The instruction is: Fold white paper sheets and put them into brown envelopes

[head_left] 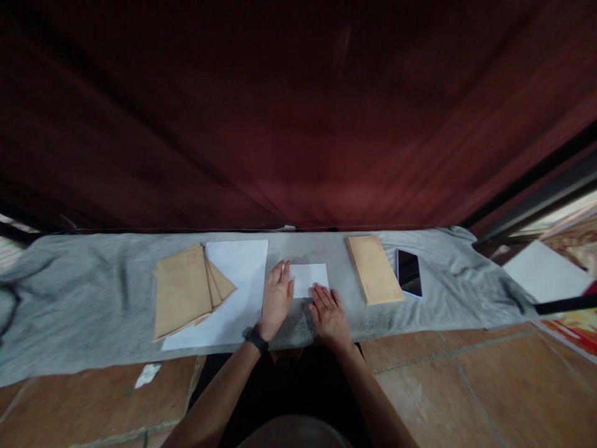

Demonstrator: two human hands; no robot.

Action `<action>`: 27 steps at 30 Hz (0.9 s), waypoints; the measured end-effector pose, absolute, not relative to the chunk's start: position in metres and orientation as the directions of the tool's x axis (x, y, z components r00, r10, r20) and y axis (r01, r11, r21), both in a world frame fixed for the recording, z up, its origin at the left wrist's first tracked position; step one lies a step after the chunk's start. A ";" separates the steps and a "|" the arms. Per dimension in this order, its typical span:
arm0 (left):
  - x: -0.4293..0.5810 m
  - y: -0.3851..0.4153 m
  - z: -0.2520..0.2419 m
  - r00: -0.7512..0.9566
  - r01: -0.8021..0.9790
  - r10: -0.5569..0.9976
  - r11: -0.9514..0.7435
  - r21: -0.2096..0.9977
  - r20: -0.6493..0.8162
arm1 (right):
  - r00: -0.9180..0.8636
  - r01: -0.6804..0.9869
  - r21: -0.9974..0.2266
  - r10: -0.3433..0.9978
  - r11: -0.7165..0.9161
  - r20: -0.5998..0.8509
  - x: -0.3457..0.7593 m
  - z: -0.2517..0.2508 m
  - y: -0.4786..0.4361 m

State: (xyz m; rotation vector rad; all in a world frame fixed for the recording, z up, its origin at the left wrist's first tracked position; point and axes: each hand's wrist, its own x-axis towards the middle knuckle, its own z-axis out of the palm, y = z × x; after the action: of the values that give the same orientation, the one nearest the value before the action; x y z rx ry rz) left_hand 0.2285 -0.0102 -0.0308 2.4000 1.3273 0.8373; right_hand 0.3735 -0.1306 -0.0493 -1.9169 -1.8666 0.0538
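A small folded white paper [310, 278] lies on the grey cloth [93, 298] in front of me. My left hand [277, 299] lies flat, fingers stretched out, touching the paper's left edge; a black band is on that wrist. My right hand [329, 313] also lies flat and open, its fingertips on the paper's lower right edge. Neither hand holds anything. Left of my hands, several brown envelopes [184, 290] lie fanned on a large white sheet [237, 274]. To the right lies another stack of brown envelopes [374, 269].
A dark phone [409, 272] lies beside the right stack. A dark red curtain [298, 112] hangs behind the cloth. Brown floor tiles [466, 386] lie in front, with a white scrap [147, 374] on them. A white sheet [543, 272] lies at far right.
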 end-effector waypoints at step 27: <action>0.204 -0.087 -0.041 0.517 0.798 0.835 -0.549 0.248 0.188 | 0.113 0.968 -0.250 0.947 -0.036 0.301 0.388 -0.060 -0.153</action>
State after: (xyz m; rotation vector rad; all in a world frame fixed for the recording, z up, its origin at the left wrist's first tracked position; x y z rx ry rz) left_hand 0.2035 -0.0874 -0.0410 2.6205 1.4187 0.4327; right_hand 0.3875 -0.1530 -0.0596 -2.0132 -1.8627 -0.0730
